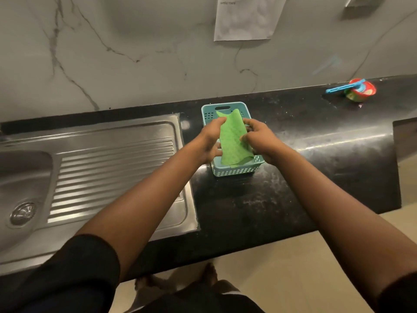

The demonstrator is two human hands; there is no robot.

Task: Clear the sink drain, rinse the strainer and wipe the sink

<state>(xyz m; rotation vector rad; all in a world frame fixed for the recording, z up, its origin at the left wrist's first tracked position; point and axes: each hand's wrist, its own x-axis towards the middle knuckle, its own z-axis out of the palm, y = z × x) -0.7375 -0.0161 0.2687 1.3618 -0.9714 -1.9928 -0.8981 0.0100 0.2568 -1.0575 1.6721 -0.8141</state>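
A green cloth (233,141) is held between both hands above a small teal plastic basket (234,171) on the black counter. My left hand (208,142) grips the cloth's left edge, and my right hand (259,138) pinches its right edge. The cloth's lower end is folded and hangs inside the basket. At the far left is the steel sink basin (24,175), and the round metal strainer (22,213) sits in its drain. The ribbed drainboard (117,172) lies between the basin and the basket.
The black counter (316,154) runs to the right and ends at a rounded front edge. A red and green round tub (361,90) with a blue tool across it stands at the back right. A paper sheet (246,19) hangs on the marble wall.
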